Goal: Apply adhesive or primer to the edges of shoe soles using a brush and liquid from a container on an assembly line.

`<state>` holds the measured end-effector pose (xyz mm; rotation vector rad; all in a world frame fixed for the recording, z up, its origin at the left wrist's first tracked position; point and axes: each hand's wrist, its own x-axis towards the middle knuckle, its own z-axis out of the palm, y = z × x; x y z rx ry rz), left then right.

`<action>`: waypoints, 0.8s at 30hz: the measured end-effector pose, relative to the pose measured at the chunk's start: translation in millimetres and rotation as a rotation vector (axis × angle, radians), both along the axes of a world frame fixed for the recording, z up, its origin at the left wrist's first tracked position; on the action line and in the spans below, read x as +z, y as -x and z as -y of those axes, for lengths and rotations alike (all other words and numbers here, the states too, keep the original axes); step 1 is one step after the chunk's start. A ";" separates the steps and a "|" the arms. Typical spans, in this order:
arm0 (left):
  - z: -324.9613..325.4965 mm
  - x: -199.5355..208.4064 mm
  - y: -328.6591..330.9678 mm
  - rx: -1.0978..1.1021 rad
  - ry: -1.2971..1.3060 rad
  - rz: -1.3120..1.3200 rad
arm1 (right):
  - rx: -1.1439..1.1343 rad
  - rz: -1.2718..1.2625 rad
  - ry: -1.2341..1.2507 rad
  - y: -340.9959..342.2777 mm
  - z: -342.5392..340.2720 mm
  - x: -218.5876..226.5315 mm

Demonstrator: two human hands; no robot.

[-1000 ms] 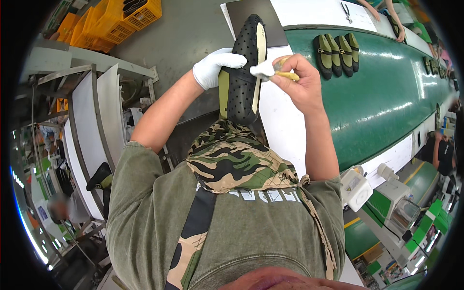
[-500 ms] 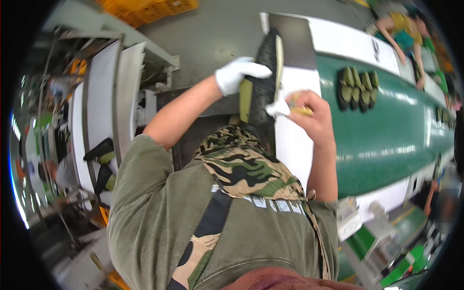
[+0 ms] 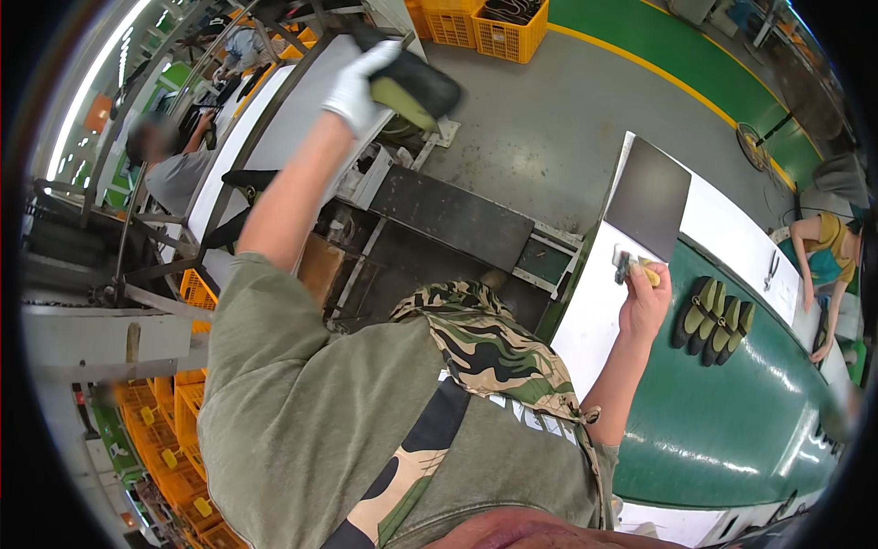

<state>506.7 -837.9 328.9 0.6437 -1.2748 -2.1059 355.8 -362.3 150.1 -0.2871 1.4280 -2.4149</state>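
My left hand [image 3: 358,87], in a white glove, is stretched out to the upper left and closed round a shoe [image 3: 402,102]. The shoe is black and olive green, and motion blurs it. Below it runs the white surface of a rack [image 3: 315,91]. My bare right hand [image 3: 643,304] is closed on the yellow handle of a small brush [image 3: 650,274]. Its pale head, partly blurred, hovers over the white ledge [image 3: 585,316] beside a dark square plate [image 3: 647,197].
Several olive-and-black shoes [image 3: 715,322] stand on the green belt [image 3: 695,430] to the right. More dark shoes [image 3: 249,179] lie on the left rack. Yellow crates [image 3: 512,38] are at the far side. One person [image 3: 828,247] works at right, another [image 3: 174,188] at left.
My left hand has carried the shoe from in front of me to the upper left, away from the brush. My right hand stays near the white ledge. The whole view has turned left.
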 end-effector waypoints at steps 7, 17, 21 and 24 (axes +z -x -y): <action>232.6 -6.9 -229.4 0.136 -0.034 0.154 | -0.238 0.169 0.020 -2.7 -73.3 -48.0; 277.3 7.1 -197.3 0.432 0.499 1.494 | -0.823 0.320 -0.040 -99.7 -203.3 -87.2; 268.3 1.0 -60.4 0.665 0.750 1.556 | -1.108 0.298 -0.074 -175.9 -244.4 -82.5; 227.2 -19.4 56.2 0.436 1.199 1.314 | -1.315 0.375 -0.125 -238.3 -268.2 -90.3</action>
